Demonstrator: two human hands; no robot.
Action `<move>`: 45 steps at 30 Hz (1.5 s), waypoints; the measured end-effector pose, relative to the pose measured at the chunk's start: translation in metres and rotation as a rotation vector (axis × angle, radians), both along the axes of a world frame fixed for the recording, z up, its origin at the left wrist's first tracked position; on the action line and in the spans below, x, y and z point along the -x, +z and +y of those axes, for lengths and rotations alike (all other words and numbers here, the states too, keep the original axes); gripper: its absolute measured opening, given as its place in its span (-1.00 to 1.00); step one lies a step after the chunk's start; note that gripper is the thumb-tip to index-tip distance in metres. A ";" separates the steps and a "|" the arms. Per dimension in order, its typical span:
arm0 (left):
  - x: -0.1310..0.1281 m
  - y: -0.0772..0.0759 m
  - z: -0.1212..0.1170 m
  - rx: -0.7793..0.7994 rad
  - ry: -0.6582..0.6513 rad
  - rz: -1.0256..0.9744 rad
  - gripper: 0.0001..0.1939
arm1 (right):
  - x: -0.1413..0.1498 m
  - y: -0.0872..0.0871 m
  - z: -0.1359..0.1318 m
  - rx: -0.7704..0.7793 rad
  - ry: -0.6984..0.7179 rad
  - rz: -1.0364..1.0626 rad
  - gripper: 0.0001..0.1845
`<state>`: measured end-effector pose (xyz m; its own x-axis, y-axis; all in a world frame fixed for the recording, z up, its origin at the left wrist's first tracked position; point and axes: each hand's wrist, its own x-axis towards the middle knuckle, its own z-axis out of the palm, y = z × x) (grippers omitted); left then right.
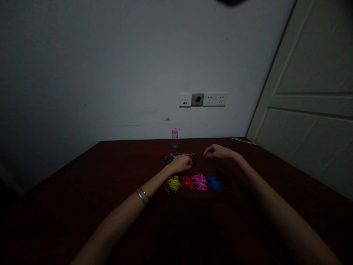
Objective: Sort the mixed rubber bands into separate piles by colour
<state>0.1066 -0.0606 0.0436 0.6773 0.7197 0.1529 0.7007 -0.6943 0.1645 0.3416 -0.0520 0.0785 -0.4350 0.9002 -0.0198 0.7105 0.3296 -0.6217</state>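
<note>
My left hand [182, 163], with bracelets on its wrist, rests at the front edge of a mixed-colour heap [176, 155] of what look like small rubber hair bands. Its fingers are curled down, and anything between them is hidden. To the right of the heap, my right hand [216, 151] hovers low over the table with fingers bent together; I cannot make out anything in them. Nearer to me lies a row of sorted piles: yellow bands [174, 183], red bands [188, 182], pink bands [200, 182], blue bands [213, 183] and black bands [223, 176].
A clear bottle with a pink cap [174, 139] stands behind the heap. The dark red table [132, 162] meets a wall with sockets [203, 99]. A pale panelled door [311, 99] rises at the right. One loose yellow band [167, 191] lies apart. The light is dim.
</note>
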 end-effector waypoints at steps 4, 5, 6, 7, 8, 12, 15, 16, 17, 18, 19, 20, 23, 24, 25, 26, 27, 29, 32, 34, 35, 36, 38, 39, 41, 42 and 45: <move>0.001 -0.005 0.003 0.006 0.021 0.026 -0.83 | 0.008 -0.007 0.003 0.043 0.032 -0.012 -0.69; 0.001 -0.006 0.003 0.008 0.020 0.028 -0.83 | 0.010 -0.008 0.004 0.053 0.030 -0.013 -0.67; 0.000 -0.007 0.003 0.009 0.019 0.029 -0.83 | 0.012 -0.009 0.003 0.060 0.025 -0.013 -0.66; 0.000 -0.008 0.003 0.007 0.017 0.026 -0.82 | 0.014 -0.011 0.003 0.061 0.020 -0.013 -0.65; 0.000 -0.008 0.002 0.001 0.016 0.022 -0.82 | 0.016 -0.012 0.002 0.057 0.018 -0.014 -0.65; -0.002 -0.007 -0.002 -0.036 0.046 0.026 -0.79 | 0.025 -0.022 -0.002 -0.015 0.052 -0.057 -0.67; -0.003 -0.006 -0.005 -0.057 0.061 0.052 -0.80 | 0.032 -0.029 -0.004 -0.074 0.088 -0.111 -0.69; -0.003 -0.006 -0.005 -0.061 0.066 0.055 -0.80 | 0.035 -0.031 -0.005 -0.092 0.093 -0.119 -0.69; -0.003 -0.006 -0.006 -0.062 0.075 0.055 -0.79 | 0.037 -0.033 -0.004 -0.114 0.096 -0.122 -0.69; -0.004 -0.007 -0.006 -0.056 0.083 0.054 -0.79 | 0.038 -0.035 -0.004 -0.138 0.098 -0.124 -0.69; -0.004 -0.007 -0.005 -0.046 0.090 0.050 -0.79 | 0.039 -0.037 -0.003 -0.162 0.100 -0.125 -0.69; -0.003 -0.007 -0.004 -0.033 0.093 0.040 -0.80 | 0.040 -0.039 -0.002 -0.184 0.102 -0.126 -0.69; -0.001 0.000 0.001 0.029 0.057 -0.021 -0.84 | 0.040 -0.043 0.000 -0.242 0.098 -0.120 -0.66; 0.001 0.004 0.003 0.062 0.030 -0.057 -0.84 | 0.040 -0.044 0.000 -0.258 0.093 -0.116 -0.65; 0.004 0.010 0.004 0.101 0.000 -0.103 -0.84 | 0.041 -0.045 -0.001 -0.275 0.090 -0.116 -0.65; 0.006 0.016 0.005 0.147 -0.032 -0.159 -0.84 | 0.042 -0.045 -0.001 -0.292 0.090 -0.120 -0.65; 0.009 0.023 0.006 0.194 -0.061 -0.221 -0.83 | 0.043 -0.045 -0.003 -0.309 0.093 -0.122 -0.65; 0.015 0.036 0.006 0.276 -0.110 -0.337 -0.82 | 0.046 -0.044 -0.006 -0.333 0.118 -0.115 -0.65; 0.021 0.049 0.003 0.352 -0.153 -0.433 -0.82 | 0.052 -0.042 -0.011 -0.321 0.194 -0.059 -0.62; 0.023 0.052 0.002 0.376 -0.147 -0.453 -0.82 | 0.055 -0.043 -0.012 -0.296 0.229 -0.034 -0.60; 0.024 0.052 0.002 0.383 -0.137 -0.455 -0.82 | 0.057 -0.043 -0.012 -0.290 0.232 -0.034 -0.60; 0.024 0.051 0.002 0.386 -0.129 -0.454 -0.83 | 0.058 -0.044 -0.012 -0.290 0.226 -0.042 -0.61; 0.025 0.050 0.003 0.385 -0.129 -0.449 -0.83 | 0.060 -0.045 -0.012 -0.306 0.209 -0.072 -0.65; 0.025 0.050 0.004 0.383 -0.135 -0.446 -0.84 | 0.061 -0.045 -0.012 -0.317 0.202 -0.090 -0.68; 0.026 0.049 0.005 0.385 -0.145 -0.440 -0.84 | 0.063 -0.046 -0.013 -0.333 0.194 -0.122 -0.72; 0.026 0.049 0.005 0.387 -0.147 -0.437 -0.84 | 0.064 -0.046 -0.014 -0.337 0.189 -0.134 -0.73; 0.027 0.050 0.004 0.399 -0.144 -0.434 -0.82 | 0.066 -0.045 -0.015 -0.323 0.175 -0.134 -0.73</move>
<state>0.0795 -0.0566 0.0936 0.7086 0.6839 0.1738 0.4150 -0.6031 0.6812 0.2757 -0.0675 0.0333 -0.5951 0.7820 0.1856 0.6943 0.6165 -0.3714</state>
